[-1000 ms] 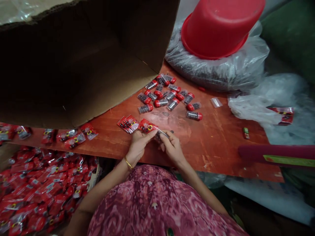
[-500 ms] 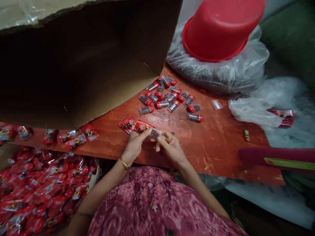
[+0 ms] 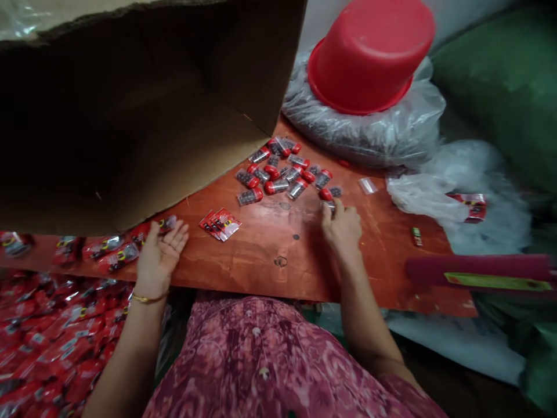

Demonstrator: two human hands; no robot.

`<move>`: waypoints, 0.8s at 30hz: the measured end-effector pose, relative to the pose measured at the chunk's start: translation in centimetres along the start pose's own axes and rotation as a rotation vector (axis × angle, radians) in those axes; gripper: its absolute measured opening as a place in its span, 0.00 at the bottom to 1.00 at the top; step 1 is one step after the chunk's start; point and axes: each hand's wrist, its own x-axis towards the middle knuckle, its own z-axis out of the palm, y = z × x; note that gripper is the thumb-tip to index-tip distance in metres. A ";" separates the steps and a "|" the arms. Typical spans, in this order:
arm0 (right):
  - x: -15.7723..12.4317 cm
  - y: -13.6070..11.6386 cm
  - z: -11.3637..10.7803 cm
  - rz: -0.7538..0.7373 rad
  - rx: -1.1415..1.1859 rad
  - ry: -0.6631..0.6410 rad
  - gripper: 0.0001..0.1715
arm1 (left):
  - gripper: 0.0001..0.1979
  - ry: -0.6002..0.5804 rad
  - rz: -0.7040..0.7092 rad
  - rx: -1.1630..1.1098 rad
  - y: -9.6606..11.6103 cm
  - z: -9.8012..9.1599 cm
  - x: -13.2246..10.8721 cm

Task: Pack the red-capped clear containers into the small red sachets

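Two hands lie on the red-brown wooden worktop [image 3: 270,247] — left hand [image 3: 160,256] palm up, fingers apart, beside red foil packets [image 3: 114,253]; right hand [image 3: 343,228] over a red-capped clear vial [image 3: 329,204], its fingers' grip impossible to tell. Behind: brown cardboard box [image 3: 130,116], upturned red plastic basin [image 3: 369,55].

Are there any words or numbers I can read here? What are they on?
No text can be read.
Red sachets: yellow and black print, too blurred.
Red packet on the clear plastic: blurred.
Green label on the maroon roll: too blurred.
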 end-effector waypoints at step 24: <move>-5.7 -3.0 1.7 -0.397 0.508 -0.010 0.11 | 0.13 -0.143 1.064 1.475 -6.1 3.5 1.0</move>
